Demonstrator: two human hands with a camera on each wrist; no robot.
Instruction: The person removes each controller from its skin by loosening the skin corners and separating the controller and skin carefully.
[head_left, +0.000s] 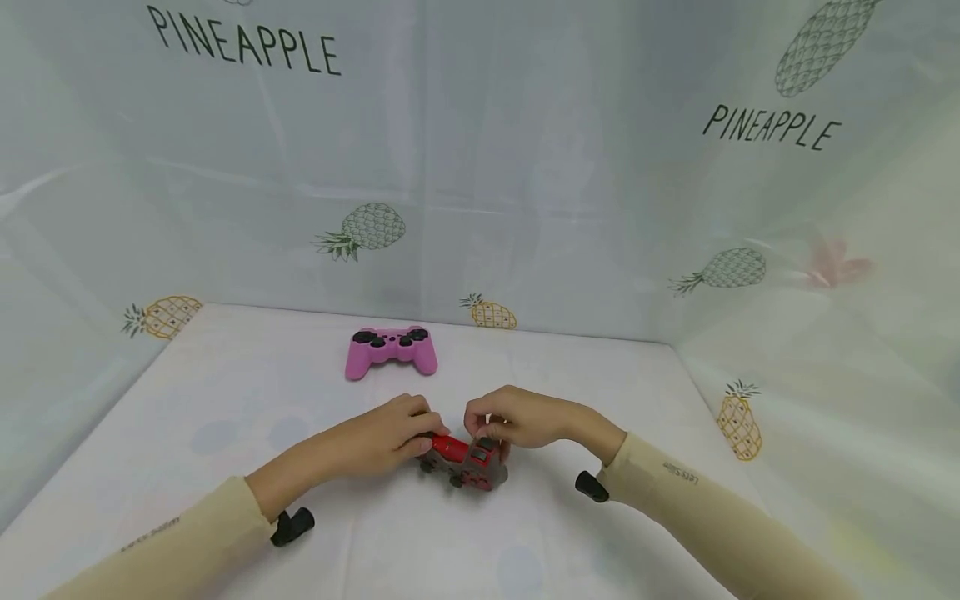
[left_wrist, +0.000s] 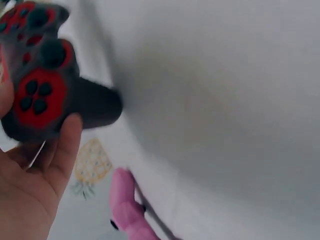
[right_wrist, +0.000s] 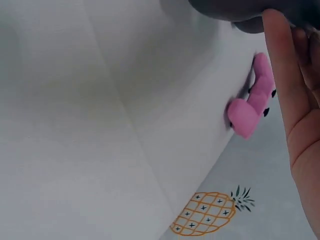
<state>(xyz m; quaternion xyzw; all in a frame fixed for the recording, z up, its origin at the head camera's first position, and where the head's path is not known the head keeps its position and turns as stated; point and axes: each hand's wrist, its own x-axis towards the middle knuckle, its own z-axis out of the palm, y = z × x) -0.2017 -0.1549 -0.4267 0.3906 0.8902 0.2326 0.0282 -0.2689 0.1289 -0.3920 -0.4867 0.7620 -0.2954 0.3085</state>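
Note:
A red and dark-grey game controller [head_left: 459,454] is held tilted between both hands above the table. My left hand [head_left: 393,435] grips its left end, with the thumb on the near side. In the left wrist view, my left thumb and fingers hold the controller [left_wrist: 40,102], its red face and black buttons showing. My right hand [head_left: 521,417] pinches the right end with bent fingers. In the right wrist view, a finger of the right hand [right_wrist: 295,100] touches the controller's dark surface [right_wrist: 235,10]; much of it is out of frame.
A pink game controller [head_left: 392,350] lies at the back of the table, left of centre. Light cloth covers the table [head_left: 592,379]. Behind and at the sides hangs a pale curtain [head_left: 487,167] printed with pineapples.

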